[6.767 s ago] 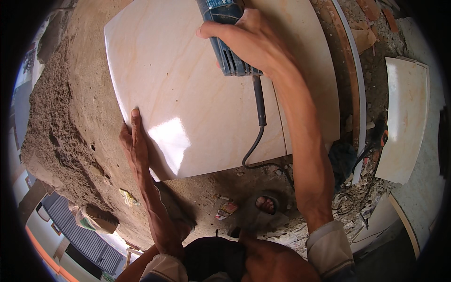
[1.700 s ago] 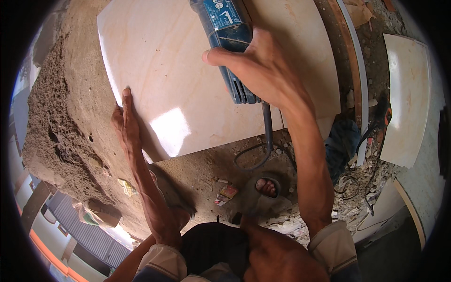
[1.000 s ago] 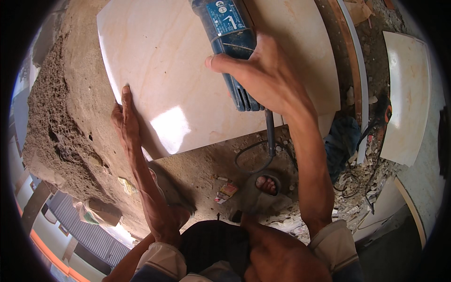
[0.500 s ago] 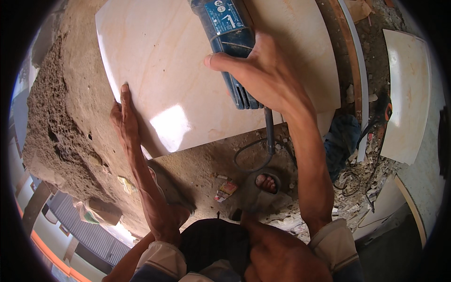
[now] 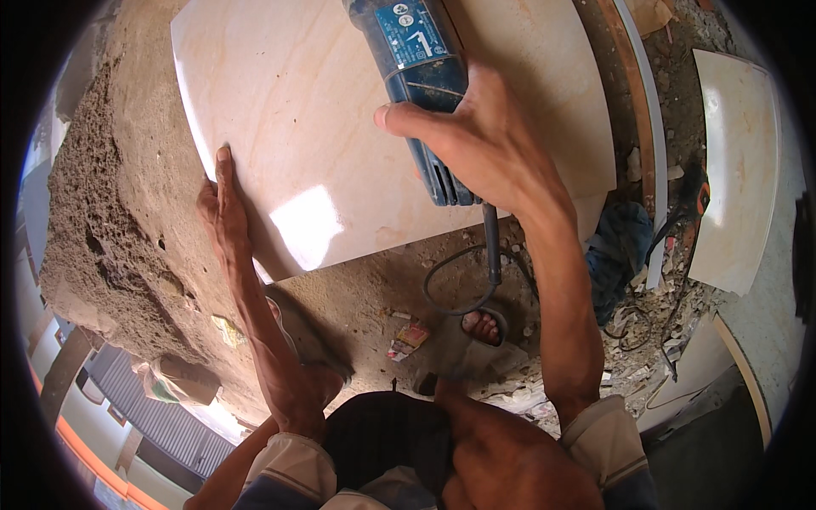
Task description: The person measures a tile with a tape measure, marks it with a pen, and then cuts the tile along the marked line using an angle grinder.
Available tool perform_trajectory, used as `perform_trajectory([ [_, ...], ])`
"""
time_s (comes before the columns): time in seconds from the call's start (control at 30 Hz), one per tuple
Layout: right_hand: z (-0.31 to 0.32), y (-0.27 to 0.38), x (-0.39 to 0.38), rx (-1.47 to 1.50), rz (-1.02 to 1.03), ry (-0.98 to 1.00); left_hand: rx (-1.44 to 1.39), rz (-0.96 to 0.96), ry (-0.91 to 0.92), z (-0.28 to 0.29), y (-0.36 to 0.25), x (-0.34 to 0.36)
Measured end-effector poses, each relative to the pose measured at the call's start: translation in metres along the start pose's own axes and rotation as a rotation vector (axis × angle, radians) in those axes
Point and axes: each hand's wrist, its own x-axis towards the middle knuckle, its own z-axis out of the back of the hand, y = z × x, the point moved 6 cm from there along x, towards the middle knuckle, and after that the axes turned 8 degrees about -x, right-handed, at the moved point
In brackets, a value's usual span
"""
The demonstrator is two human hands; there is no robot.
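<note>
My right hand (image 5: 501,149) is wrapped round the rear body of a blue corded angle grinder (image 5: 416,76), its thumb across the casing. The tool's front end lies beyond the top of the view, so its disc is hidden. Under the tool is a large, glossy cream tile (image 5: 289,102) with faint veins. My left hand (image 5: 225,204) grips the tile's left edge, with one digit on top and the other fingers partly hidden along the side. A black cord (image 5: 491,246) runs from the tool's rear and loops near my foot.
A sand heap (image 5: 102,229) lies left. Right of the tile are a wooden strip (image 5: 642,127), a white strip (image 5: 659,170), a dark cloth (image 5: 620,255), rubble and another cream tile (image 5: 739,170). A crumpled wrapper (image 5: 410,338) lies near my sandalled foot (image 5: 483,327).
The angle grinder and my right hand have shifted slightly toward me and to the right. My left hand has stayed on the tile's edge, almost unmoved.
</note>
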Motion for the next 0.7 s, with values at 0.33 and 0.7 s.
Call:
perform_trajectory([
  [0.33,0.002,0.003,-0.005,-0.001,-0.003,-0.031,-0.032,-0.021,0.022,0.0,0.002,0.002],
  [0.7,0.0,-0.002,-0.014,0.017,-0.076,-0.013,-0.044,0.0,0.026,-0.002,-0.003,-0.003],
])
